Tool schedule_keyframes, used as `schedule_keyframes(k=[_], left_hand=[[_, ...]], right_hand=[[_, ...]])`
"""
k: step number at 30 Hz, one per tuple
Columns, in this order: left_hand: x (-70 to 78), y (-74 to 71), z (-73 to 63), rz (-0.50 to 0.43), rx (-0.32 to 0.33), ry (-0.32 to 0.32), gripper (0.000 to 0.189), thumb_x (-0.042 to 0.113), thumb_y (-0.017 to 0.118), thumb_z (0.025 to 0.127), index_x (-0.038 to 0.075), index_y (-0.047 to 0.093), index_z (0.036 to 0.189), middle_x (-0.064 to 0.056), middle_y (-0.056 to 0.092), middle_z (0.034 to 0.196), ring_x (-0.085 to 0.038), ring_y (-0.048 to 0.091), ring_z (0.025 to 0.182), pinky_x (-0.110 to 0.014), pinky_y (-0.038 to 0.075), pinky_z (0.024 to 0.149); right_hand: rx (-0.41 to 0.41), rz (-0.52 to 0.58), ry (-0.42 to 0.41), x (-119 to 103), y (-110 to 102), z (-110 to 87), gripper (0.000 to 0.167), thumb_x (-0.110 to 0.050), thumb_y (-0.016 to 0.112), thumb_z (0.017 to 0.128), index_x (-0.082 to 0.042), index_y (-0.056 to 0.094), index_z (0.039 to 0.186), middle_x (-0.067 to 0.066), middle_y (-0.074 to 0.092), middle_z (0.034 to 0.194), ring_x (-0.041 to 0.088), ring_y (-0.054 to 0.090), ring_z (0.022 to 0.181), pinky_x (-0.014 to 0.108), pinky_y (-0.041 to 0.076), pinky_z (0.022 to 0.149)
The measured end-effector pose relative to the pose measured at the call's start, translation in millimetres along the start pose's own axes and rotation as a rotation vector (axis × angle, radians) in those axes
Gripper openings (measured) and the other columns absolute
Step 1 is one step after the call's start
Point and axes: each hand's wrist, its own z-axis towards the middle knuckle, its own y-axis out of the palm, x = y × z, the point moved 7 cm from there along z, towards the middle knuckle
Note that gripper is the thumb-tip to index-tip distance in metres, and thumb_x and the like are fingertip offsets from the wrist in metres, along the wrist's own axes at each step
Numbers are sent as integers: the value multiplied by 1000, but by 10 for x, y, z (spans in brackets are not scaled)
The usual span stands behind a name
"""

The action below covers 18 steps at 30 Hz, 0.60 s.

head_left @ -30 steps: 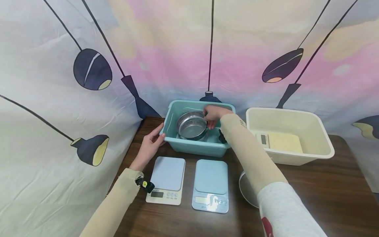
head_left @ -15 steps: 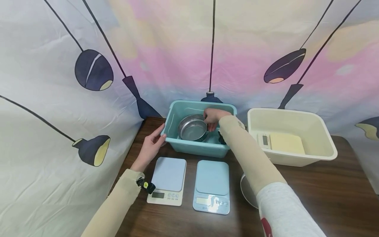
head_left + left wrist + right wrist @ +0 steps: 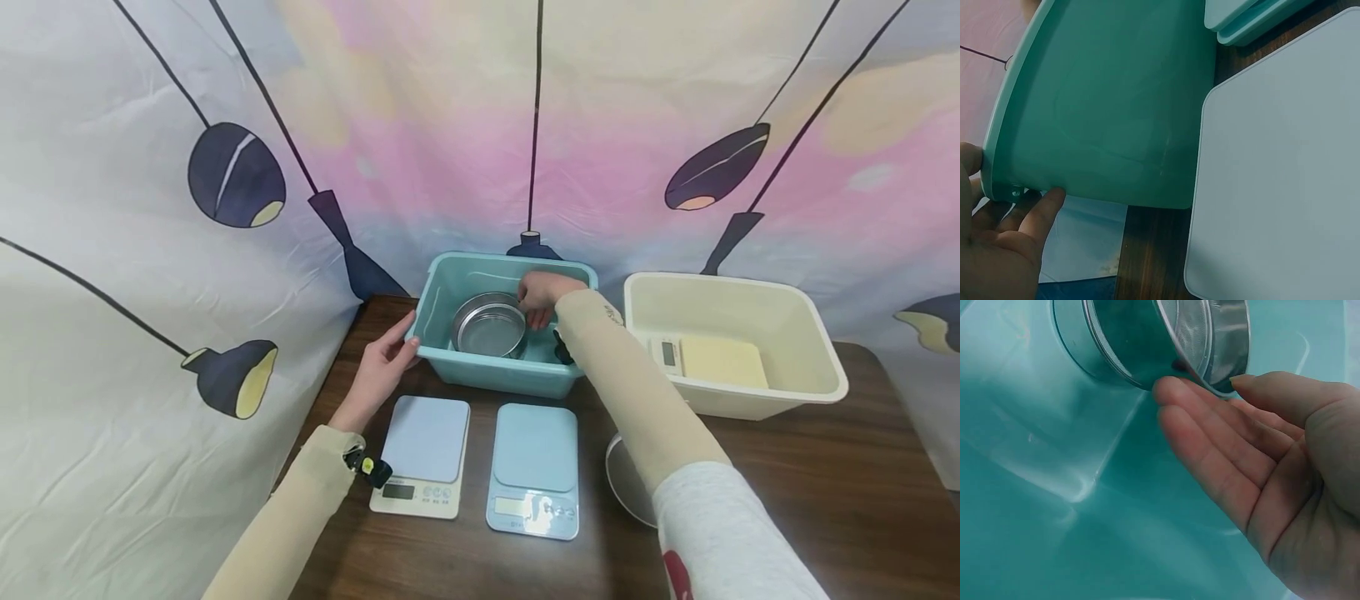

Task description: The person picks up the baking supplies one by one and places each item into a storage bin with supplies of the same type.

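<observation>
Inside the teal tub (image 3: 495, 364) is a round metal sieve (image 3: 491, 335) with a fine mesh bottom. My right hand (image 3: 542, 293) reaches in from the right and pinches the sieve's rim, thumb on one side and fingers on the other; the right wrist view shows this rim (image 3: 1235, 347) close up. A second metal ring (image 3: 1072, 347) lies directly against the sieve there. At the tub's front left corner my left hand (image 3: 378, 371) grips the rim, fingers tucked under it in the left wrist view. A small black object (image 3: 562, 347) shows beside the right sleeve.
Two kitchen scales lie in front of the tub, one white (image 3: 426, 454) and one light blue (image 3: 534, 471). A cream tub (image 3: 750, 293) to the right holds a pale yellow scale (image 3: 722, 361). Partly under the right sleeve is a round, rimmed disc (image 3: 628, 492). A printed cloth hangs behind.
The sieve has come down a little deeper into the teal tub, the right hand lowering with it. My left hand has stayed on the tub's corner.
</observation>
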Motion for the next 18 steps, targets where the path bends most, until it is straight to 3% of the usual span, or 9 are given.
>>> schedule_keyframes(k=[8, 14, 18], left_hand=[[-5, 1, 2, 5, 7, 2, 53, 13, 55, 110, 8, 40, 160, -20, 39, 163, -44, 52, 135, -43, 55, 102], [-12, -7, 20, 2, 11, 11, 53, 13, 54, 110, 8, 40, 161, -19, 39, 163, -44, 52, 135, -39, 56, 101], [-31, 8, 15, -12, 3, 4, 53, 13, 54, 110, 9, 40, 161, -19, 38, 164, -44, 51, 137, -42, 54, 103]], right_hand=[[23, -59, -14, 4, -105, -142, 31, -10, 50, 109, 4, 65, 132, 20, 74, 105, 31, 75, 95, 43, 65, 87], [38, -108, -77, -98, -200, -312, 36, -11, 47, 109, 5, 58, 140, 22, 72, 110, 33, 73, 99, 40, 65, 86], [51, -112, -117, -138, -251, -443, 38, -12, 47, 110, 4, 57, 143, 21, 73, 109, 34, 73, 98, 44, 64, 89]])
